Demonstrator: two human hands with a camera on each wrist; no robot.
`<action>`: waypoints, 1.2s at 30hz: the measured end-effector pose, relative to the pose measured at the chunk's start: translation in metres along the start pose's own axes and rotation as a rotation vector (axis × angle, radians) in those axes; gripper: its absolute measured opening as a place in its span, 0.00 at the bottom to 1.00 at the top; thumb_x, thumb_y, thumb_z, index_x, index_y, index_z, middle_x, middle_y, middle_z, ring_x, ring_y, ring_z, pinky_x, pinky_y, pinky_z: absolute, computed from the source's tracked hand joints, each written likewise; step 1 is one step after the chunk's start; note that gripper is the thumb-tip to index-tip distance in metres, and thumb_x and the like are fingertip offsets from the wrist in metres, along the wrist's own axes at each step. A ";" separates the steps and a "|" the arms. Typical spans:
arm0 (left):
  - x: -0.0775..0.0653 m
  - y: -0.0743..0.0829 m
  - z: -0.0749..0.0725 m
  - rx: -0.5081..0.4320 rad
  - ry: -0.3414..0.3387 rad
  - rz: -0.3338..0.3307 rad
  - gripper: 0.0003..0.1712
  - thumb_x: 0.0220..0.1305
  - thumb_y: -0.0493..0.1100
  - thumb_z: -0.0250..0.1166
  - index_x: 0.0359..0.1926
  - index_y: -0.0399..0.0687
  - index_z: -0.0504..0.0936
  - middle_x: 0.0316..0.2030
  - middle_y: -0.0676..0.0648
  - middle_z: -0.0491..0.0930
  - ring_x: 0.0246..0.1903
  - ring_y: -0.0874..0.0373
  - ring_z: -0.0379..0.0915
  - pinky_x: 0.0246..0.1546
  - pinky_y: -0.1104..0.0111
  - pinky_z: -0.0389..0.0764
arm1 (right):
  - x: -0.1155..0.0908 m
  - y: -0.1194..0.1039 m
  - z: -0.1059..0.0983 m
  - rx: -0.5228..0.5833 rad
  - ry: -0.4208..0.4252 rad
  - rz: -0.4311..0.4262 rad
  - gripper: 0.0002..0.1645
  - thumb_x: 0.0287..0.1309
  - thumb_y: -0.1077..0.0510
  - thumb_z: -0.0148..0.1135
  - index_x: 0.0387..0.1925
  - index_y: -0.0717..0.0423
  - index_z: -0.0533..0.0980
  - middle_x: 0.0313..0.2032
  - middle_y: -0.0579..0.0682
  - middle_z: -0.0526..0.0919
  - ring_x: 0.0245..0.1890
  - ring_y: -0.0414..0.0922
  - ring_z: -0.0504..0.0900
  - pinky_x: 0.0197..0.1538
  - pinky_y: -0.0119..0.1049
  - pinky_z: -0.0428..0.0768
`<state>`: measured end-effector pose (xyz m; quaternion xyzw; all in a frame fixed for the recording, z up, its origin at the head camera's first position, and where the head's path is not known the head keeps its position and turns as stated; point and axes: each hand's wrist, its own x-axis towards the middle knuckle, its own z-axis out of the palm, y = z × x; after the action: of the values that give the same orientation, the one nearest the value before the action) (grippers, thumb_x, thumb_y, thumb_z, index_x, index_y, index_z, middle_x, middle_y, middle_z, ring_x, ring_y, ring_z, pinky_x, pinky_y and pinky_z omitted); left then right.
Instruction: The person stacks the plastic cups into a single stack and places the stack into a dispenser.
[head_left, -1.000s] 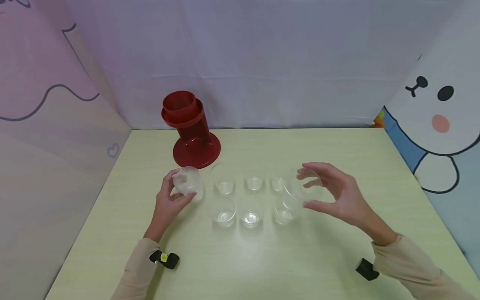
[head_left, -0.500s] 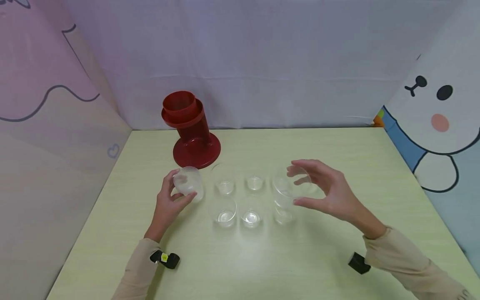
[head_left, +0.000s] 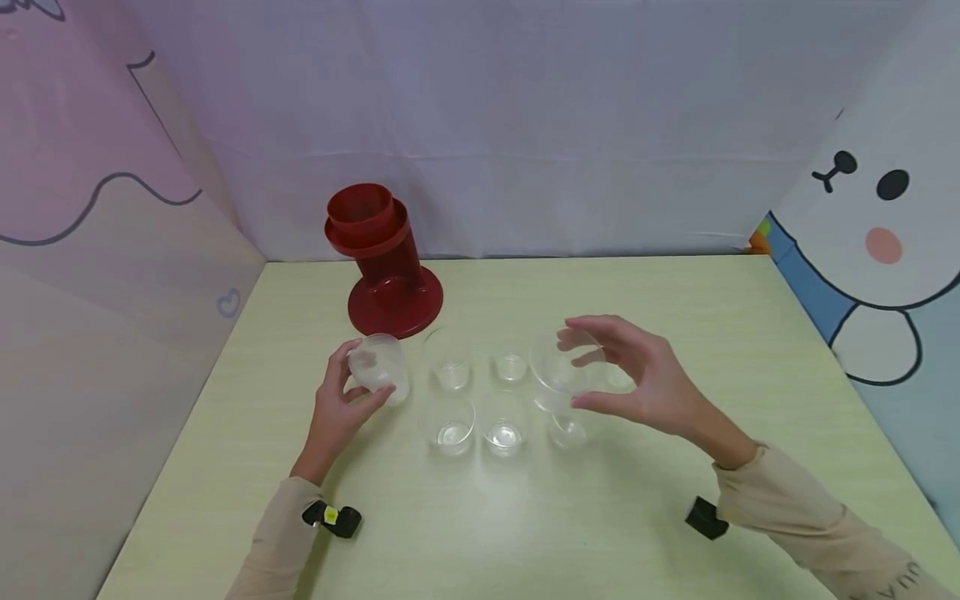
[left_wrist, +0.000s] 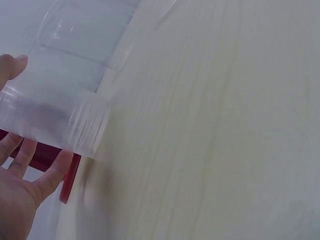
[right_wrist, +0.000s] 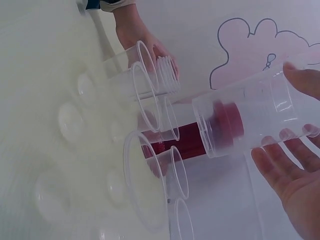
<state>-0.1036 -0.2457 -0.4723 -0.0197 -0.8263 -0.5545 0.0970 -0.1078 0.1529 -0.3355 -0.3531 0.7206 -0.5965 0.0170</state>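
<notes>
In the head view my left hand (head_left: 347, 404) grips a stack of clear plastic cups (head_left: 382, 371) at the left of the table, with ringed edges visible in the left wrist view. My right hand (head_left: 637, 379) holds clear plastic (right_wrist: 250, 117), a cup or a stack of cups, between thumb and fingers, over the right end of the group of standing cups. Several clear cups (head_left: 504, 433) stand apart from the left hand, in two rows at the middle of the table. Their see-through walls overlap, so some edges are hard to make out.
A dark red stand (head_left: 393, 300) with a wide round base and open tube top stands at the back left, just beyond the left hand. The pale table (head_left: 480, 533) ends at a cloth backdrop (head_left: 525, 125). Printed cloths hang at both sides.
My right hand has shifted left with its clear plastic, over the right end of the cup rows. The left hand and its cup stack have stayed in place.
</notes>
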 end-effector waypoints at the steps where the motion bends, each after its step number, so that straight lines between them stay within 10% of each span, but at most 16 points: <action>1: 0.000 0.001 0.000 0.000 -0.001 -0.008 0.45 0.52 0.48 0.73 0.67 0.66 0.57 0.62 0.53 0.64 0.61 0.53 0.62 0.49 0.55 0.77 | 0.001 0.000 0.001 0.007 -0.003 -0.004 0.46 0.36 0.78 0.72 0.62 0.64 0.66 0.53 0.60 0.76 0.52 0.54 0.75 0.49 0.42 0.79; 12: -0.006 0.036 -0.001 -0.001 -0.024 -0.035 0.45 0.54 0.40 0.71 0.68 0.50 0.56 0.63 0.43 0.63 0.62 0.44 0.60 0.50 0.48 0.74 | 0.013 0.003 0.009 0.044 -0.031 -0.003 0.47 0.36 0.76 0.73 0.62 0.61 0.67 0.53 0.57 0.76 0.52 0.56 0.75 0.49 0.47 0.79; 28: -0.006 0.037 -0.003 -0.019 -0.024 -0.014 0.44 0.52 0.36 0.72 0.67 0.49 0.58 0.61 0.45 0.66 0.58 0.52 0.64 0.47 0.62 0.79 | 0.033 0.013 0.019 0.048 -0.082 -0.001 0.45 0.38 0.71 0.75 0.61 0.56 0.68 0.53 0.50 0.77 0.52 0.54 0.76 0.49 0.49 0.79; 36: -0.005 0.038 -0.002 -0.006 -0.032 -0.034 0.45 0.54 0.38 0.71 0.68 0.51 0.57 0.62 0.46 0.64 0.60 0.52 0.62 0.51 0.52 0.76 | 0.040 0.019 0.028 0.062 -0.098 0.003 0.44 0.39 0.71 0.75 0.61 0.58 0.68 0.53 0.51 0.76 0.53 0.50 0.76 0.49 0.49 0.79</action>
<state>-0.0929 -0.2331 -0.4380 -0.0146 -0.8262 -0.5583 0.0744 -0.1349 0.1087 -0.3436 -0.3799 0.7005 -0.6007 0.0641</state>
